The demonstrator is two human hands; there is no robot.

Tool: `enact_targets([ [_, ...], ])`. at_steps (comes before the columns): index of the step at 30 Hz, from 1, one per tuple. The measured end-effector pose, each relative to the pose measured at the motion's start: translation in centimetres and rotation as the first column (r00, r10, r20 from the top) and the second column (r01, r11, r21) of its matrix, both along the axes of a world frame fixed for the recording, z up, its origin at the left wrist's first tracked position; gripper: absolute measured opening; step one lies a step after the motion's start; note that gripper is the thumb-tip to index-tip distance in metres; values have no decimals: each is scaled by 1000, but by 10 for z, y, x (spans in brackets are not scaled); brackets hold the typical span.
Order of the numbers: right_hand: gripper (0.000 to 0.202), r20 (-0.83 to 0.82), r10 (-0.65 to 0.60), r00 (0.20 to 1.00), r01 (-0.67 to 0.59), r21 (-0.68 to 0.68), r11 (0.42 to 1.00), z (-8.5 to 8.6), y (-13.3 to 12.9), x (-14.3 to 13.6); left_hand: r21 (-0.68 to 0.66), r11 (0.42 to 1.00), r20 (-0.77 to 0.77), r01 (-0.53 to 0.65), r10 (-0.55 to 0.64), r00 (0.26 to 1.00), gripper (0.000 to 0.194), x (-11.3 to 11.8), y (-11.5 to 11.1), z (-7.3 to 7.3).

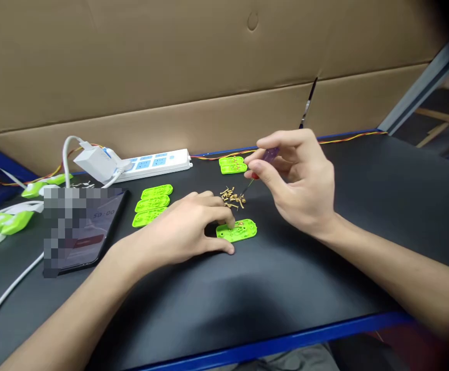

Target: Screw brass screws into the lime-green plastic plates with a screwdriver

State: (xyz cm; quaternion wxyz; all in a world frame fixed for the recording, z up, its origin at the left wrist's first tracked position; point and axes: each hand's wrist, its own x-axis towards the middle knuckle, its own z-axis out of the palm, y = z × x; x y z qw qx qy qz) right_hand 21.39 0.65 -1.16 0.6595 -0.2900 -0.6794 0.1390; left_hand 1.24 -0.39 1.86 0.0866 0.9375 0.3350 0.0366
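Note:
My left hand [188, 226] grips the left end of a green plastic shell [242, 231] lying on the black table, thumb at its near edge and fingers at its far edge. In my right hand [301, 178] is a slim tool with a purple handle [270, 154], pinched between thumb and fingers. The tool's thin shaft points down at a pile of small brass pieces [230, 196] just behind the shell. Whether its tip touches a piece cannot be made out.
Three green shells [153, 202] lie left of my left hand, two more [232, 165] behind the brass pile. A white power strip [158, 164], a tablet [93, 232], white cables and green-and-white parts [10, 222] occupy the left. A cardboard wall [209, 67] stands behind.

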Motion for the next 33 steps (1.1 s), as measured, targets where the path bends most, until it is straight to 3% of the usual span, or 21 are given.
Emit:
enact_targets([
  [6, 19, 85, -14, 996, 16, -31, 999, -3, 4, 3, -28, 997, 104, -68, 70, 992, 38, -4, 4, 5],
  [13, 18, 111, 4, 994, 0, -41, 999, -4, 2, 0, 85, 982, 196, -170, 151, 969, 24, -10, 14, -3],
  [25, 20, 96, 32, 995, -33, 13, 999, 0, -7, -5, 139, 969, 155, -202, 180, 971, 23, -6, 15, -15],
  [33, 19, 128, -9, 992, 3, 47, 999, 0, -8, -6, 138, 974, 103, -179, 166, 981, 24, -4, 15, -16],
])
